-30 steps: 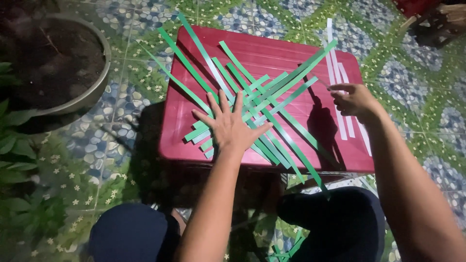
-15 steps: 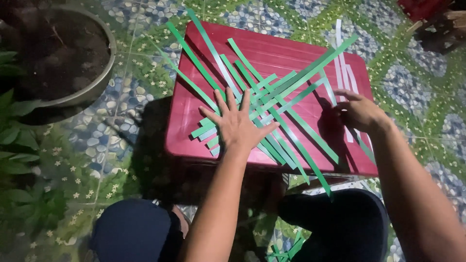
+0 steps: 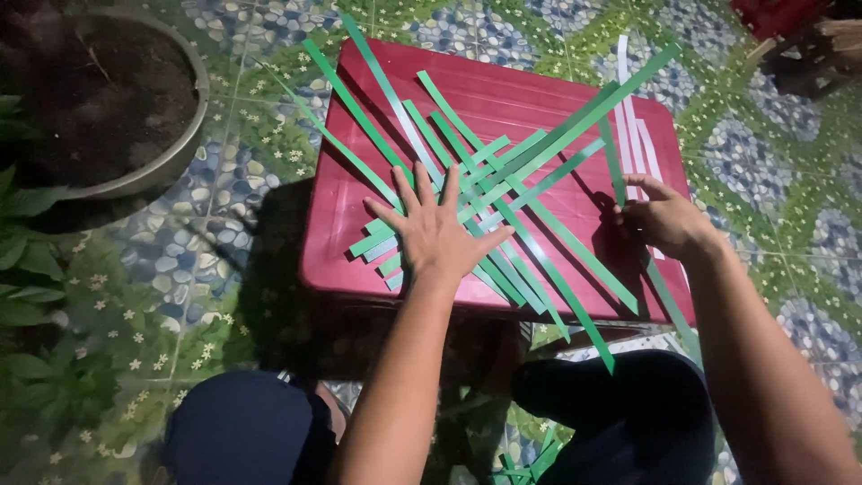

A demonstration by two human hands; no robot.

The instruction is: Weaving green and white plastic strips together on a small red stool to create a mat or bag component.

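A dark red plastic stool top (image 3: 521,94) carries a loose weave of several long green paper strips (image 3: 530,193) crossing each other diagonally. My left hand (image 3: 435,229) lies flat with fingers spread on the lower left part of the weave, pressing it down. Over at the stool's right side, my right hand (image 3: 664,216) pinches one green strip (image 3: 612,157) that runs up and away from the fingers. A few white strips (image 3: 631,108) lie side by side just behind that hand.
A large round planter with dark soil (image 3: 90,90) stands at the upper left, with green leaves (image 3: 27,260) below it. The floor is patterned pebble tile (image 3: 790,207). My knees in dark trousers (image 3: 620,413) sit under the stool's near edge. Loose green strips (image 3: 530,458) lie between them.
My right hand has come down and inward from the white strips, now pinching a green strip. My left hand stays pressed on the weave. The camera view shifted slightly.
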